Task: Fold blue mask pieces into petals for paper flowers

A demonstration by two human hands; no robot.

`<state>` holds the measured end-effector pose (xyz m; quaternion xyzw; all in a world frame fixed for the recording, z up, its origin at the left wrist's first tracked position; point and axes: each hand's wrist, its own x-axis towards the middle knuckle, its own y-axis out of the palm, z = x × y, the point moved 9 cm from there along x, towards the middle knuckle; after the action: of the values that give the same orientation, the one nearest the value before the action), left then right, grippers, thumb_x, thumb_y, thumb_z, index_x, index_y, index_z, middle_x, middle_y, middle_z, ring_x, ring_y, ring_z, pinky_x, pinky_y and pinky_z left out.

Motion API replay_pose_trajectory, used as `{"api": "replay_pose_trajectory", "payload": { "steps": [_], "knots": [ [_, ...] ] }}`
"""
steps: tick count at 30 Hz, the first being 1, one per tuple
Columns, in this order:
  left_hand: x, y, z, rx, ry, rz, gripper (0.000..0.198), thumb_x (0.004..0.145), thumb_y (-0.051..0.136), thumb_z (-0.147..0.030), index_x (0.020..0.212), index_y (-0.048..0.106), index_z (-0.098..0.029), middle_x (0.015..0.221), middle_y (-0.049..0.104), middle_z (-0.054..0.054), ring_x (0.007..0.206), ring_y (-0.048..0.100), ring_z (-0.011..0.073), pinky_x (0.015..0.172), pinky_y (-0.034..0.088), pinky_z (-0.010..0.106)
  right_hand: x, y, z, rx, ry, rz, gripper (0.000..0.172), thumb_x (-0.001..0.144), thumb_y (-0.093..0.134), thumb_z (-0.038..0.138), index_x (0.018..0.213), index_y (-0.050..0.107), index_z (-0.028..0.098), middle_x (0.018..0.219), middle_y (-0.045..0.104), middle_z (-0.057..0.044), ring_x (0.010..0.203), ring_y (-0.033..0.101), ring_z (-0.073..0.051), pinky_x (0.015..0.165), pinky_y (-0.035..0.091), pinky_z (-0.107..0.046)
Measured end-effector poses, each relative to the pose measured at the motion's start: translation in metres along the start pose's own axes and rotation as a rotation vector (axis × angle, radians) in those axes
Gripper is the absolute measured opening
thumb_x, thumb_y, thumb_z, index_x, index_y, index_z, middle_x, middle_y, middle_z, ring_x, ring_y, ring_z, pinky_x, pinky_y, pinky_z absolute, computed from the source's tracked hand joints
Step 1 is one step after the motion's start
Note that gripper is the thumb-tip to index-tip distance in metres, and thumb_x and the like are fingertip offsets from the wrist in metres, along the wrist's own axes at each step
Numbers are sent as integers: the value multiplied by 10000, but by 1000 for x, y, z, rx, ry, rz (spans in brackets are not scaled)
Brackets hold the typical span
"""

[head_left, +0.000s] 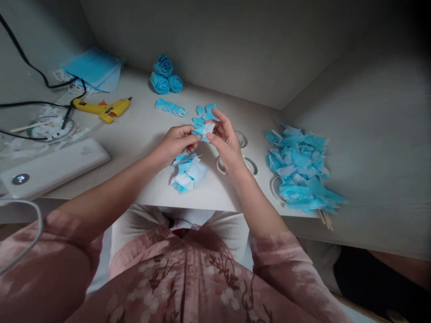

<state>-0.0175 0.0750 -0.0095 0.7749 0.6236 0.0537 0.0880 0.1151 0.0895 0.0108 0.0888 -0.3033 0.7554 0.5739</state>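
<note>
Between both hands, above the table, is a small blue-and-white piece of mask fabric (203, 130). My left hand (178, 141) pinches its left side between thumb and fingers. On the other side, my right hand (226, 137) has its thumb on the piece's right edge, with the index finger raised. Just beyond the hands lie several cut blue petal pieces (206, 111). A loose heap of blue and white fabric pieces (189, 172) sits below my left hand. Rolls of tape (251, 166) lie beside and partly behind my right wrist.
Three blue fabric roses (163, 76) and a strip of blue pieces (170, 107) lie toward the back. At left are a yellow glue gun (104, 109), stacked masks (94, 69), a white power bank (57, 166) and black cables. A large blue fabric pile (298, 161) with sticks is at right.
</note>
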Motion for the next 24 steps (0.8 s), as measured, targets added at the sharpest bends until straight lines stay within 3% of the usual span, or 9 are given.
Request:
{"api": "replay_pose_trajectory", "payload": {
  "steps": [4, 9, 13, 18, 24],
  "knots": [
    [0, -2, -2, 51, 28, -27, 133, 745, 704, -203, 687, 590, -166, 556, 541, -37, 514, 487, 68, 528, 396, 186, 0, 9, -9, 61, 45, 72, 803, 894, 631, 697, 1555, 371, 322, 1165, 746, -65, 984, 727, -197, 811, 628, -345],
    [1, -4, -1, 139, 48, -43, 172, 730, 693, -184, 633, 552, -169, 526, 515, -44, 504, 459, 63, 516, 364, 182, -2, 15, -13, 79, 96, 96, 879, 858, 634, 746, 1571, 356, 314, 1179, 741, -86, 1010, 724, -221, 899, 622, -424],
    [2, -3, 2, 147, 55, -21, 190, 736, 700, -196, 626, 549, -168, 525, 522, -43, 494, 447, 62, 507, 347, 187, -3, 16, -16, 147, 159, 101, 890, 855, 636, 742, 1575, 341, 310, 1192, 726, -92, 1080, 709, -243, 918, 610, -435],
    [1, -1, -2, 111, 55, 33, 238, 802, 704, -277, 630, 597, -153, 596, 599, 2, 528, 508, 75, 546, 408, 206, -1, 5, -20, 195, 206, 47, 847, 843, 684, 702, 1542, 369, 342, 1173, 737, -64, 998, 704, -221, 882, 611, -412],
    [2, -8, -7, 119, 44, -62, 178, 835, 706, -276, 732, 642, -146, 604, 608, -11, 515, 512, 74, 511, 388, 200, -2, 5, -16, 226, 186, 0, 855, 833, 723, 652, 1546, 377, 330, 1064, 744, -44, 969, 718, -223, 885, 612, -429]
  ]
}}
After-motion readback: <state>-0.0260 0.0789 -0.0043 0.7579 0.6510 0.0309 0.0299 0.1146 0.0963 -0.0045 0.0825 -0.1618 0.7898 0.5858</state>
